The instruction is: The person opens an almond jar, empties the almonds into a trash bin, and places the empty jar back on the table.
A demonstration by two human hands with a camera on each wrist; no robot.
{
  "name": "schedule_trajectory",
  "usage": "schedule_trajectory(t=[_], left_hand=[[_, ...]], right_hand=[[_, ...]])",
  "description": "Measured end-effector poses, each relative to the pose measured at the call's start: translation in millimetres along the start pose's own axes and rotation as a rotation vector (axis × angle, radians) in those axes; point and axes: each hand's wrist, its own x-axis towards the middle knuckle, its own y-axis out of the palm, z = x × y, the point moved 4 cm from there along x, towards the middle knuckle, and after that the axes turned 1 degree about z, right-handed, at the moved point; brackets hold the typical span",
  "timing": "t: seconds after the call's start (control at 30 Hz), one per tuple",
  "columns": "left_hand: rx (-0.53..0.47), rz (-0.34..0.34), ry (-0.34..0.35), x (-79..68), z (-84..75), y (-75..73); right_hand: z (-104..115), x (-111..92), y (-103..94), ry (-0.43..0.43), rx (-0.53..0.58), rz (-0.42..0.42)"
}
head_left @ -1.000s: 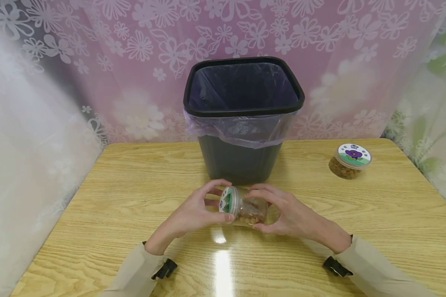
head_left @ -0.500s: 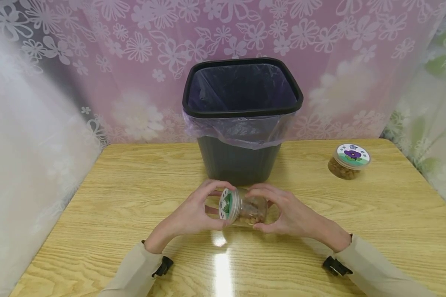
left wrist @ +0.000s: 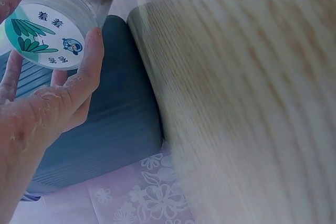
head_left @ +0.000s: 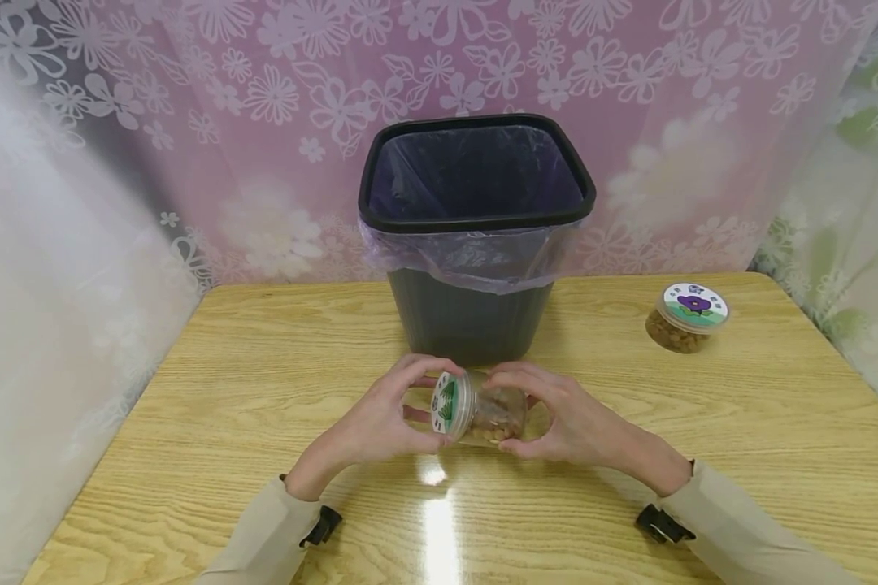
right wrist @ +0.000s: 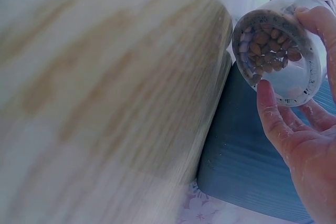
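A clear plastic jar (head_left: 499,416) lies on its side between both hands, lid to the left. Brown pellet-like pieces (right wrist: 270,48) are gathered along one side inside it. Its round lid (left wrist: 44,32) carries a white and green label with a leafy plant drawing. My left hand (head_left: 388,410) grips the lid edge, thumb on the near side and fingers on the far side. My right hand (head_left: 567,414) holds the jar's body near its base, thumb below and fingers over the top. Part of the jar is hidden behind the right fingers.
Directly behind the jar stands a dark bin (head_left: 471,313) with a black rim and a thin purple liner (head_left: 483,260). A second, shorter jar (head_left: 684,321) with a purple flower lid sits at the right on the wooden table (head_left: 263,357). A floral curtain (head_left: 285,162) hangs behind.
Over the last second the left thumb has shifted from the lid's face to its lower edge, and the lid label shows slightly turned. The right hand keeps its hold.
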Motion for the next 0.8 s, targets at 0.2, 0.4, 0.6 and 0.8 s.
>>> schedule_trajectory(t=[0.2, 0.4, 0.6, 0.8], left_hand=[[0.000, 0.002, 0.008, -0.6, 1.1, 0.2], [-0.004, 0.001, 0.000, -2.7, 1.6, 0.8], [-0.021, -0.006, -0.009, -3.3, 1.5, 1.4], [-0.022, -0.022, -0.061, -2.1, 3.3, 1.9]], right_hand=[[1.9, -0.7, 0.4, -0.020, -0.043, -0.007], [5.3, -0.3, 1.0, -0.048, -0.083, -0.011], [5.7, -0.2, 1.0, -0.033, -0.070, -0.001], [5.0, -0.6, 1.1, -0.023, -0.073, 0.002]])
